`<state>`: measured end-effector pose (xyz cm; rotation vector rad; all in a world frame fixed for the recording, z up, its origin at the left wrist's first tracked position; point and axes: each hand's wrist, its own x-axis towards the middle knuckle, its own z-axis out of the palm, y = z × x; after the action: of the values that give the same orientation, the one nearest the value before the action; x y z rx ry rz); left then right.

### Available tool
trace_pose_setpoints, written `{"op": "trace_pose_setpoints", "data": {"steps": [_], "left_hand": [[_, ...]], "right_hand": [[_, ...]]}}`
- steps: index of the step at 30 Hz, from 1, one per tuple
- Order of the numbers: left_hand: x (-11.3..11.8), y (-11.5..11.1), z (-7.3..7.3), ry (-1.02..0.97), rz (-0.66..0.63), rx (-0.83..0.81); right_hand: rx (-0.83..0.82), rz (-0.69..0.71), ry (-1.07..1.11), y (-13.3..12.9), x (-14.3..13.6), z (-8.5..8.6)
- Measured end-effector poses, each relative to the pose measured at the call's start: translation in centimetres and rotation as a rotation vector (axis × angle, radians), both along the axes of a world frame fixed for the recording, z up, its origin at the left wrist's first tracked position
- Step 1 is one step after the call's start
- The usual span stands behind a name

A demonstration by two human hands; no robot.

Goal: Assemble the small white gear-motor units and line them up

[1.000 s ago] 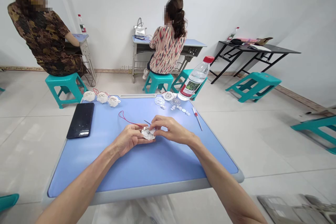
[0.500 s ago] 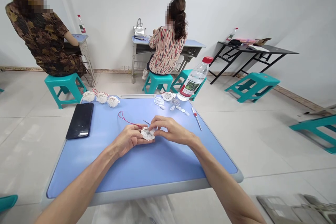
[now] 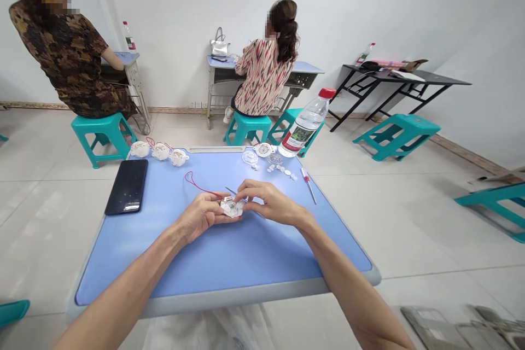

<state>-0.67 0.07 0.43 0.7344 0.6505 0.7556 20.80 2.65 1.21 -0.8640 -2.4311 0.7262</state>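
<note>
My left hand (image 3: pixel 202 217) is closed around the edge of a small white round case (image 3: pixel 232 206), its inner side facing up with a round part in the middle. From the case a red cord loop (image 3: pixel 197 186) trails to the upper left over the desk. The fingers of my right hand (image 3: pixel 270 202) are bent, thumb and index fingertips at the case's right rim; any small part between them is hidden. Behind these fingers lies a thin metal tool (image 3: pixel 230 190), partly covered by the hand.
Three similar white cases (image 3: pixel 160 151) line the far left, near a black phone (image 3: pixel 127 186). Far right are a water bottle (image 3: pixel 304 126), clear covers (image 3: pixel 250 157), small white discs (image 3: pixel 287 173) and a screwdriver (image 3: pixel 309 186). Two people sit at desks beyond.
The right hand's fingertips have shifted slightly outward on the case, uncovering more of its middle. The left hand holds it as before. The whole view has moved a little.
</note>
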Motion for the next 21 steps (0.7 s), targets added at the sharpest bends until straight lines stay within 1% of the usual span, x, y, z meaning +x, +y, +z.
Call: {"op": "trace_pose_setpoints", "data": {"steps": [5, 12, 16, 21], "left_hand": [[-0.06, -0.04, 0.05, 0.003, -0.002, -0.002], [-0.01, -0.08, 0.10, -0.008, 0.003, 0.001], [0.02, -0.10, 0.19, 0.005, -0.004, -0.003], [0.02, -0.11, 0.10, -0.002, 0.011, -0.007]], "right_hand": [[-0.007, -0.017, 0.014, -0.04, -0.06, -0.09], [-0.095, -0.056, 0.074, 0.03, -0.42, -0.37], [-0.121, -0.049, 0.068, -0.01, -0.43, -0.29], [-0.108, -0.021, 0.025, 0.09, -0.02, -0.17]]}}
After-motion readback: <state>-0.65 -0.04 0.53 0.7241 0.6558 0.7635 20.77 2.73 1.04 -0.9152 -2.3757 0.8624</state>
